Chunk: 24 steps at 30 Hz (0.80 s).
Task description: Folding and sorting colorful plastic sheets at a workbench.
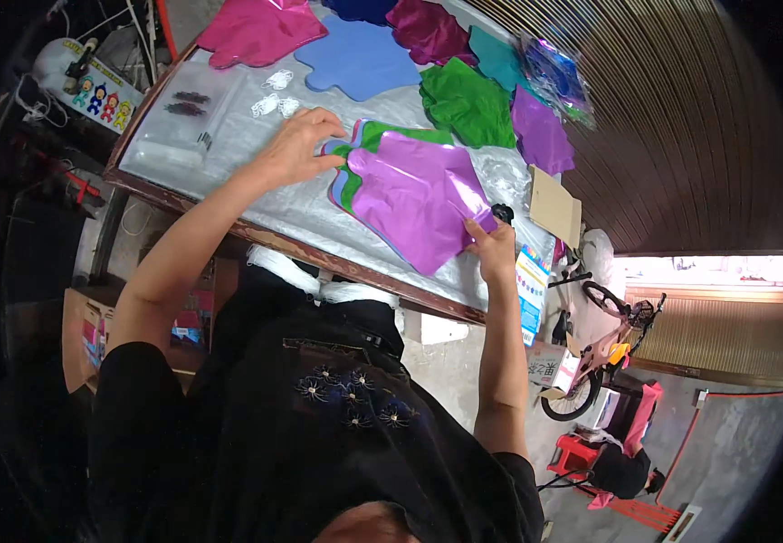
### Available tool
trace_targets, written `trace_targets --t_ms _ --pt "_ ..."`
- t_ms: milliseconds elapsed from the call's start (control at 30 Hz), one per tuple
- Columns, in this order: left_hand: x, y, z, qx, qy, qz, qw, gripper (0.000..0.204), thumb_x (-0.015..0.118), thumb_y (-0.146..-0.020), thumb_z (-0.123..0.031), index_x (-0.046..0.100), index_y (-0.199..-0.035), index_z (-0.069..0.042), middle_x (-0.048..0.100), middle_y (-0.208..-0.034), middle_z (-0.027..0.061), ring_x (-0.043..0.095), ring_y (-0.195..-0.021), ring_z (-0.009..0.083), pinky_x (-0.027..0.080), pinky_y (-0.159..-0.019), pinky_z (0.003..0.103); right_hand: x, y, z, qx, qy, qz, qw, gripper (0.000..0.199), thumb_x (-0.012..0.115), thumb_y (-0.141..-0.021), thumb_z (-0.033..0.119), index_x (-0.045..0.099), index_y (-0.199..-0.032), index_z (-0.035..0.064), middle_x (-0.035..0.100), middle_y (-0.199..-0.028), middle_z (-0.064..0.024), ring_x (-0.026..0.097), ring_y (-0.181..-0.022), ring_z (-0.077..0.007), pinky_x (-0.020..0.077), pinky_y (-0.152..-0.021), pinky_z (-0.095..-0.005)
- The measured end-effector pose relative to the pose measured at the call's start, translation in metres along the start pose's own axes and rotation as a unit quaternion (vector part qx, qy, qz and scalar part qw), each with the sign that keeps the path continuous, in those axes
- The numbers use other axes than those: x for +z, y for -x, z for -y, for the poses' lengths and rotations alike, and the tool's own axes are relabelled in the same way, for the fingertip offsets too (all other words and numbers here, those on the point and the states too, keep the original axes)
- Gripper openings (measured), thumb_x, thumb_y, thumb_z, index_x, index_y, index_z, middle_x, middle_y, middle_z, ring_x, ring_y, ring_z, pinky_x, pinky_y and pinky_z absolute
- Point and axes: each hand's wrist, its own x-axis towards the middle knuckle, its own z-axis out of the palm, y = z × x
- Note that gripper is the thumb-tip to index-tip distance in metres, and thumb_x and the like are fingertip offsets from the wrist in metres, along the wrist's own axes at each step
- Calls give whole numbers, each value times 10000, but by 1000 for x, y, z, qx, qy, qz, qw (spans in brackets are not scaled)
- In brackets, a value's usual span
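Note:
A flat purple foil balloon, shiny and uninflated, lies uppermost in a loose stack on the table. Edges of a green foil balloon and a blue one stick out from beneath it. My left hand is at the stack's left end, fingers spread apart, its thumb touching the narrow tab there. At the lower right corner my right hand pinches the purple balloon, thumb on top and fingers partly hidden. Small white string bundles lie just beyond my left hand.
More flat foil pieces lie at the back: pink, light blue, green and purple. Clear plastic bags are at the left. A cardboard piece sits on the right. A bicycle and another person are beyond.

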Motion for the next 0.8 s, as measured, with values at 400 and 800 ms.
trace_targets --t_ms 400,800 --pt "11 -4 15 -71 23 -113 991 119 711 -816 -57 697 -893 34 682 -1071 174 664 -995 370 529 -875 430 -1 -3 -1 3 18 -18 1000 190 678 -939 40 677 -1089 -76 730 -895 -91 680 -668 -147 545 -536 -273" --pt "12 1 5 -69 38 -132 988 105 761 -791 -72 709 -837 8 684 -1082 164 668 -1001 343 540 -865 410 -7 -10 10 -8 192 -21 981 189 675 -940 108 673 -1008 -69 720 -851 -150 689 -639 -207 549 -511 -323"
